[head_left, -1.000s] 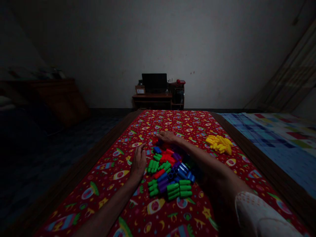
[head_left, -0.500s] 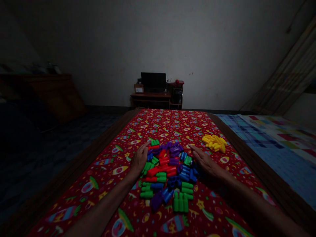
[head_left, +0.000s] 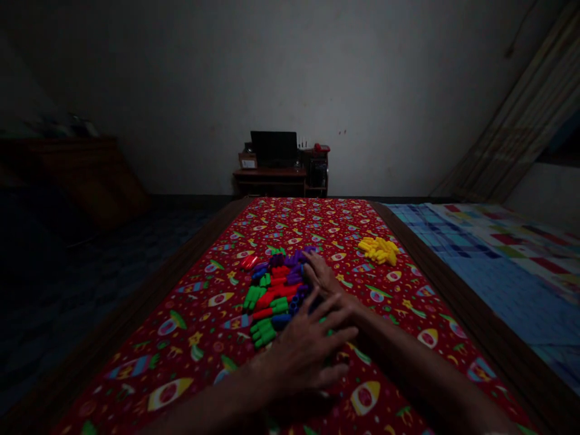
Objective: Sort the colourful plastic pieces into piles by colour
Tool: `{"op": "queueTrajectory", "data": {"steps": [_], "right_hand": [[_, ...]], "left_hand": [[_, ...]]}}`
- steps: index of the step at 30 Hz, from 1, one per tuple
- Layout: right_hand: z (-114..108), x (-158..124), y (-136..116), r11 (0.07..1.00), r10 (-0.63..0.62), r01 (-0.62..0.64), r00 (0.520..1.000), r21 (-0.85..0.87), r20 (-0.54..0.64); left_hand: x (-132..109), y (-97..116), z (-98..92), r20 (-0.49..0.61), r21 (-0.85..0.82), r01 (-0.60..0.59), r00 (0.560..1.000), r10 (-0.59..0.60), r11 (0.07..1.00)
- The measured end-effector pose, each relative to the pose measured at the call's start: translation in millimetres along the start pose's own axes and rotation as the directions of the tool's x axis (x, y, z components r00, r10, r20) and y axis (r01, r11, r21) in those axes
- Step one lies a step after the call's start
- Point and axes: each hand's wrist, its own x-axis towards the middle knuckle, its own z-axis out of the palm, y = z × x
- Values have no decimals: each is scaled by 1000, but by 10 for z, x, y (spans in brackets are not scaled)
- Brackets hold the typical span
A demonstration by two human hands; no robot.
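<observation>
A pile of plastic building blocks in red, green, blue and purple (head_left: 276, 296) lies on a red patterned cloth (head_left: 172, 374). My left hand (head_left: 306, 344) is over the near right part of the pile, palm down with its fingers spread. It hides several blocks beneath it. Against the pile's right side rests my right hand (head_left: 321, 275), fingers stretched forward beside the purple blocks (head_left: 295, 266). Neither hand grips a block that I can see. One red block (head_left: 249, 262) sits at the pile's far left edge.
Apart from the mixed pile, yellow blocks (head_left: 379, 250) form a small heap at the right. Beyond the table's far end stands a desk (head_left: 269, 175) with a monitor (head_left: 273, 148). A bed with a blue checked cover (head_left: 457, 266) runs along the right.
My left hand has moved from the pile's left side to its near right, fingers now spread. My right hand has pushed in leftward against the pile, which sits tighter. The view has shifted slightly.
</observation>
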Motion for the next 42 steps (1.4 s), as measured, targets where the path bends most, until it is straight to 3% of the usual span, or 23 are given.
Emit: {"op": "queueTrajectory", "data": {"steps": [2, 4, 7, 10, 12, 18, 23, 25, 29, 32, 37, 42], "right_hand": [[-167, 130, 48, 999, 38, -37, 998, 21, -59], [-339, 263, 145, 998, 57, -56, 997, 16, -50], [-478, 456, 318, 997, 1, 6, 995, -71, 104], [-447, 584, 424, 979, -55, 115, 944, -169, 325], [-394, 597, 448, 968, -66, 152, 923, -201, 380], [-459, 348, 446, 965, -94, 141, 973, -223, 210], [-692, 206, 459, 902, 119, -80, 991, -424, 65], [-767, 211, 501, 862, 143, -109, 989, -495, 32], [-928, 256, 649, 783, 52, -18, 998, -621, 37], [-1102, 277, 771, 677, 29, 59, 994, -734, 106], [-1367, 266, 889, 512, 186, 56, 967, -857, 174], [-1436, 230, 958, 456, 239, 6, 962, -890, 129]], "left_hand": [[-36, 151, 159, 55, 31, -60, 997, 59, 998], [-59, 121, 307, 51, 84, -16, 999, 12, 996], [-46, -121, 399, 0, 196, 111, 994, -113, 974], [-17, -368, 332, -49, 262, 205, 979, -199, 943], [-12, -474, 255, -52, 258, 237, 972, -231, 937], [-67, -687, 195, -120, 194, 354, 934, -337, 915], [-100, -802, 279, -192, 139, 385, 914, -357, 912], [-108, -817, 297, -193, 136, 382, 915, -354, 914], [-126, -833, 310, -185, 142, 376, 919, -349, 916], [-140, -842, 309, -179, 153, 373, 921, -345, 915], [-147, -845, 297, -182, 164, 366, 924, -337, 916], [-155, -850, 289, -171, 178, 368, 925, -340, 912]]}}
